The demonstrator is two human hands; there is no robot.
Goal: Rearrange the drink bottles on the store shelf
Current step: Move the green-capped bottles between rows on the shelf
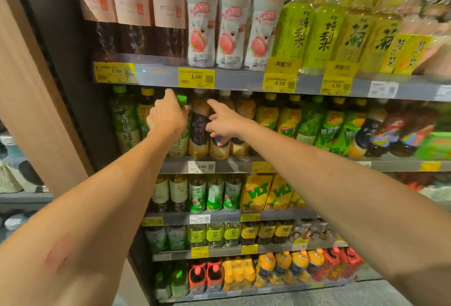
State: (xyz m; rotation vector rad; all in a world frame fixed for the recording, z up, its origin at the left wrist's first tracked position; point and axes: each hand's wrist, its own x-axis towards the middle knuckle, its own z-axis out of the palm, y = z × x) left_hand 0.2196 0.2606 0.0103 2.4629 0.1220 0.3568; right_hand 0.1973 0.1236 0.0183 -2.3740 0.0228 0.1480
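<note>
Hands apart: left hand [168, 115] grips green-capped bottle [181, 120]; right hand [223, 122] points beside it, holding nothing.

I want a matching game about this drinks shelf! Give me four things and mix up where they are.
Things:
1. peach bottles
2. green-capped bottle
3. yellow cartons
4. orange-capped bottles

Places:
A. bottom shelf
B. top shelf, above the 3.00 tag
C. gripped by the left hand
D. third shelf down, right of the green-labelled bottles

Pairs: 1-B, 2-C, 3-D, 4-A
</note>
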